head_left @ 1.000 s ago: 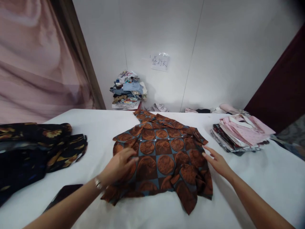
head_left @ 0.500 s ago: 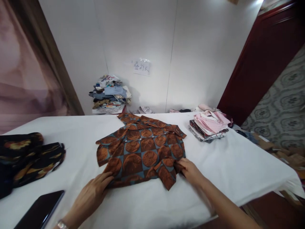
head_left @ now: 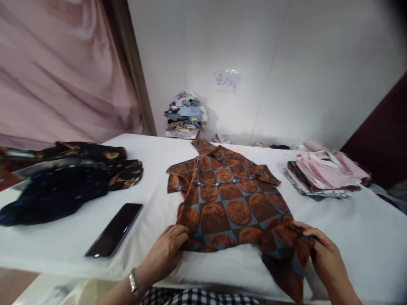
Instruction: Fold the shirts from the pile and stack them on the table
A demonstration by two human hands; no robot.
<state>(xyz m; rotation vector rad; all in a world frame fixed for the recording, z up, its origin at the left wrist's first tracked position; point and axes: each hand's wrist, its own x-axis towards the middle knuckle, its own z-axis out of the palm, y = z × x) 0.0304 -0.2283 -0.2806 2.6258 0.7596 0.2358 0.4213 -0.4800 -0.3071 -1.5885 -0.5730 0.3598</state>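
A brown shirt [head_left: 237,203] with round orange-brown motifs on blue and brown squares is spread on the white-covered table, its collar end away from me. My left hand [head_left: 171,245] rests at its near left corner, fingers closed over the edge of the cloth. With my right hand [head_left: 321,245] I pinch the near right part of the shirt. A loose flap of fabric hangs down from that hand toward the table's front edge. The left fingertips are partly hidden by the hand itself.
To the left lie dark floral clothes [head_left: 73,178] and a black phone [head_left: 114,231]. A folded stack topped with pink garments [head_left: 330,169] sits at right. Behind stand a tall clothes pile [head_left: 186,114] and a wall with a paper sign [head_left: 227,80].
My view has swung left, so the scene sits farther right. My right hand has pulled the shirt's near right part outward and toward me, opening out the flap. The left hand stays at its corner.
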